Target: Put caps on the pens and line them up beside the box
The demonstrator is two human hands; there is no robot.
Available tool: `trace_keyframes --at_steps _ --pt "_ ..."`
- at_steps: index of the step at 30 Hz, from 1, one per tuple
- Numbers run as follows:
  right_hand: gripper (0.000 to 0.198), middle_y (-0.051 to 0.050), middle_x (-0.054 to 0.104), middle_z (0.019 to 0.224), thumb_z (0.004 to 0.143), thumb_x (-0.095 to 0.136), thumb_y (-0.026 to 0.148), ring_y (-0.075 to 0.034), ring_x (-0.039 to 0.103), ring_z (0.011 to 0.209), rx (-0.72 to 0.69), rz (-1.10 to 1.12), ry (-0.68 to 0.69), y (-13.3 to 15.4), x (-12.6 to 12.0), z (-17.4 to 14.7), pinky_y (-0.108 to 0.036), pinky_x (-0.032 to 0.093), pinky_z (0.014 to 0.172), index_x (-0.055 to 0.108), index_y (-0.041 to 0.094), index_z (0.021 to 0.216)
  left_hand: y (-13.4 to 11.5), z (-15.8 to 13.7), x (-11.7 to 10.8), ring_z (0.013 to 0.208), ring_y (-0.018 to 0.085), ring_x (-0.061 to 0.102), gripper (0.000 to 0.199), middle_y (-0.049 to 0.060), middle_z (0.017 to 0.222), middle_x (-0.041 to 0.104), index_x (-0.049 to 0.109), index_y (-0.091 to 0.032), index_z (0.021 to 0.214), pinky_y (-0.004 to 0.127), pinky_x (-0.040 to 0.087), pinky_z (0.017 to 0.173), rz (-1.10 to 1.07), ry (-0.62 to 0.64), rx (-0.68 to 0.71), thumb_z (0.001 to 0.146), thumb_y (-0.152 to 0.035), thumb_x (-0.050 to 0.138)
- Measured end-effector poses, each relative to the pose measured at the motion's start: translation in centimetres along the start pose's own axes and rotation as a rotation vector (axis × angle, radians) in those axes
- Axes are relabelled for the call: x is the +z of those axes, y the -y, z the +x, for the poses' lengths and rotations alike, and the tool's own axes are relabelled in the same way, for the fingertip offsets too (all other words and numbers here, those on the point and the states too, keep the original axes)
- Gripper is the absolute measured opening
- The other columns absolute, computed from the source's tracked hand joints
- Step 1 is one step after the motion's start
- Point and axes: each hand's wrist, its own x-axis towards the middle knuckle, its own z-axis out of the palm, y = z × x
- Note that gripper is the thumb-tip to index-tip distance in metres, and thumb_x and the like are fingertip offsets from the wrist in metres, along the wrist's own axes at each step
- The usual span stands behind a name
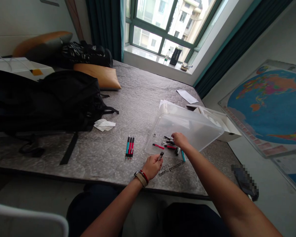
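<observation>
My left hand (pixel 153 167) is closed around a short dark pen part with a silvery piece (pixel 160 155), just in front of a clear plastic bin (pixel 199 126). My right hand (pixel 180 140) reaches into this bin with its fingers drawn together over a pile of small black and silver pen parts (pixel 168 143). What its fingertips hold is hidden. Red barrels (pixel 158 146) and a teal barrel (pixel 183 156) lie around the pile. Left of the bin, three click pens (pixel 130 147), one teal and two red, lie side by side on the mattress.
A black backpack (pixel 64 102) covers the left side of the mattress (pixel 138 85), with a crumpled tissue (pixel 104 125) beside it. Behind the bin's right side stands an open white box (pixel 225 123). A paper sheet (pixel 187 96) lies farther back.
</observation>
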Motion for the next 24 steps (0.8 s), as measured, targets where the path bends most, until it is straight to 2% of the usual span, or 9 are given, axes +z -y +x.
trace_keyframes --at_steps 6,12,16,19,24 --pt "0.028 -0.010 0.071 0.113 0.091 0.051 0.021 -0.022 0.064 0.103 -0.088 -0.001 -0.012 1.2 0.9 0.2 -0.026 0.045 0.084 0.071 0.022 0.112 -0.4 -0.2 -0.3 0.052 0.011 0.046 0.012 -0.003 0.052 0.048 0.046 -0.018 0.062 0.023 0.034 0.055 -0.018 -0.006 -0.021 0.071 -0.013 0.039" --pt "0.029 -0.011 0.069 0.115 0.090 0.052 0.019 -0.022 0.063 0.104 -0.134 -0.023 -0.010 0.5 0.2 -0.2 -0.026 0.044 0.085 0.069 0.021 0.114 -0.4 -0.4 -0.9 0.052 0.011 0.046 0.012 -0.004 0.052 0.049 0.048 -0.019 0.064 0.023 0.034 0.055 -0.033 -0.036 -0.041 0.075 -0.016 0.041" --pt "0.026 -0.011 0.070 0.110 0.087 0.053 0.013 -0.021 0.063 0.098 -0.197 -0.053 0.025 -0.4 -1.1 -0.6 -0.026 0.043 0.080 0.072 0.020 0.104 -0.4 -0.5 -1.1 0.053 0.011 0.047 0.014 -0.004 0.052 0.050 0.048 -0.018 0.063 0.023 0.035 0.056 0.004 -0.038 -0.040 0.076 -0.018 0.042" --pt "0.018 -0.009 0.071 0.101 0.085 0.059 0.016 -0.020 0.064 0.092 -0.264 -0.064 0.069 -0.6 -1.7 -1.2 -0.024 0.042 0.075 0.073 0.021 0.095 -0.6 -0.5 -1.1 0.054 0.011 0.048 0.015 -0.003 0.052 0.050 0.048 -0.018 0.062 0.023 0.035 0.057 0.032 -0.036 -0.039 0.076 -0.018 0.042" --pt "0.012 -0.006 0.069 0.099 0.087 0.062 0.024 -0.018 0.064 0.089 -0.345 -0.062 0.108 -0.2 -1.2 -2.4 -0.021 0.040 0.072 0.073 0.023 0.092 -0.6 -0.5 -0.7 0.053 0.011 0.048 0.017 -0.002 0.052 0.051 0.049 -0.018 0.061 0.023 0.034 0.056 0.059 -0.033 -0.038 0.077 -0.019 0.043"
